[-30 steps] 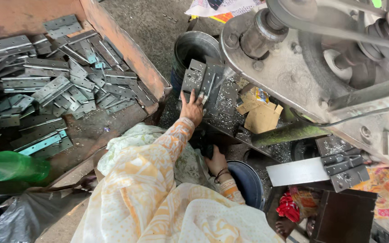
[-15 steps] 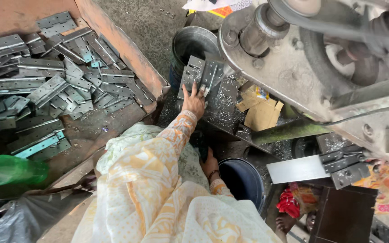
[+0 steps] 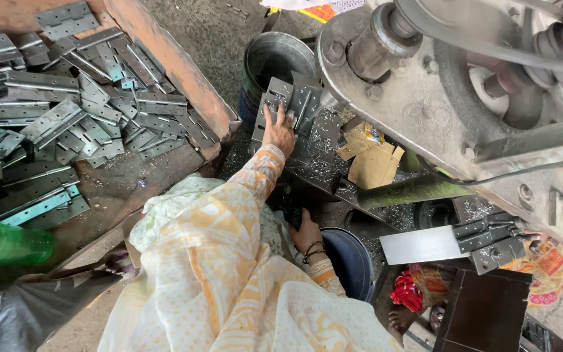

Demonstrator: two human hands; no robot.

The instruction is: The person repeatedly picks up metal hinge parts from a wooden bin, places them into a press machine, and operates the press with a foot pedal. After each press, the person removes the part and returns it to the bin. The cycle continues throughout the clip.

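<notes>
While the left hand (image 3: 279, 130) lies flat w/ fingers spread on a stack of steel hinges (image 3: 288, 107), the right hand (image 3: 305, 233) sits lower down, close to the body, curled over something dark; can't tell what it holds, or if it holds anything. The left one isn't closed round a hinge, just pressing on top, palm down.

The hinges stand just ahead of the left fingertips, leaning against a metal bucket (image 3: 275, 62) beyond them. Under the left wrist & to its right: a dark bench strewn w/ metal swarf (image 3: 320, 166). Further right of that hand, folded cardboard scraps (image 3: 369, 163); above those, a big grey belt-driven machine (image 3: 438, 98). Well to the left of the left hand, a rusty tray (image 3: 164, 58) piled w/ many more loose hinges (image 3: 66, 124). By the right hand, just to its right, a dark blue bucket (image 3: 346, 257); further right, a flat steel plate w/ hinges on its end (image 3: 451, 241).

Handling, as judged: stamped steel, so stiff & weighty for its size, prob. oily or slick, w/ sharp punched edges & burrs. Leaves swing on the pin, so a hinge will flop if lifted by one leaf. Best taken across both long edges, or at the knuckle, fingers kept off the cut corners.
</notes>
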